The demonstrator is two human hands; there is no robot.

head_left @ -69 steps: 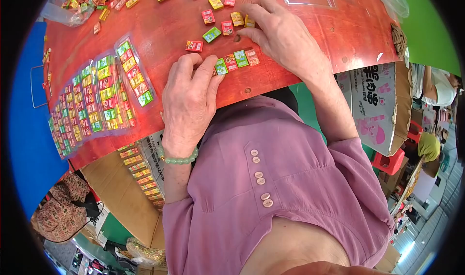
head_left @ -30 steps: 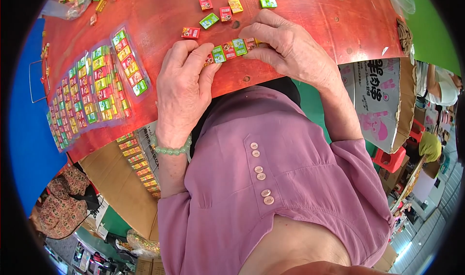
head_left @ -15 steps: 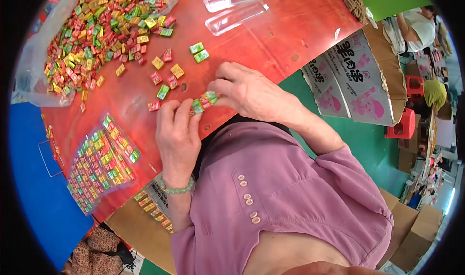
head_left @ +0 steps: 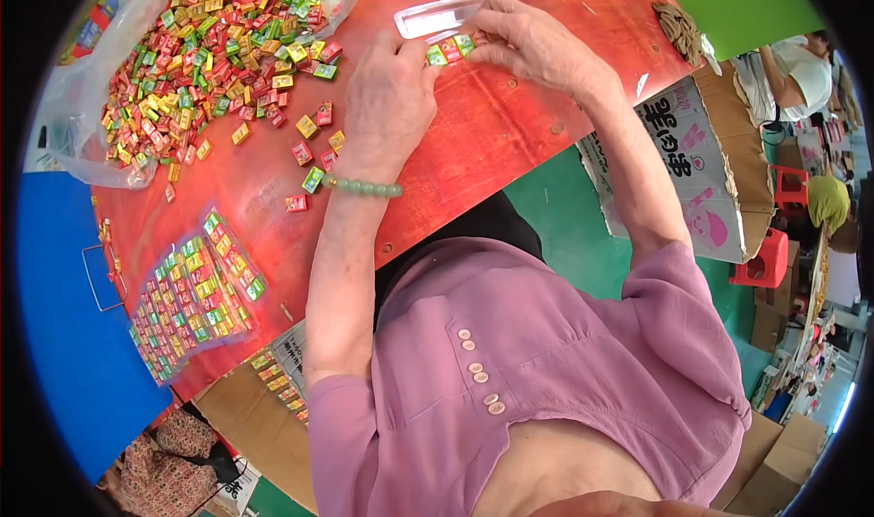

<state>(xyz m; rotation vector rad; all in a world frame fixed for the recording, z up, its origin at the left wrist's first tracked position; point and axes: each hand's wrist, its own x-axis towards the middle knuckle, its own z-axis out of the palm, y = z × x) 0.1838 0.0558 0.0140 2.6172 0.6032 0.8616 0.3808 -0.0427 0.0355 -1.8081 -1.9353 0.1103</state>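
My left hand [head_left: 387,103] and my right hand [head_left: 537,44] pinch the two ends of a short row of small wrapped blocks [head_left: 448,51] in red, green and yellow. The row is held over the near part of the table, right by a clear plastic tray [head_left: 414,23]. My fingers cover parts of the row and tray; the second tray cannot be made out. Loose small blocks [head_left: 305,127] lie left of my left wrist, some hidden by it. A big heap of such blocks [head_left: 196,71] fills a clear plastic bag [head_left: 68,144] at the far left.
Filled trays of blocks [head_left: 191,285] lie at the red table's [head_left: 510,144] left end, beside a wire handle [head_left: 100,280]. A coil of brown cord [head_left: 678,33] is at the far right. Cardboard boxes [head_left: 669,171] and red stools [head_left: 763,260] stand to the right; another person [head_left: 792,76] is beyond.
Both hands have moved away from me across the table, carrying the row of blocks from the near edge up to the clear trays. My view has shifted slightly.
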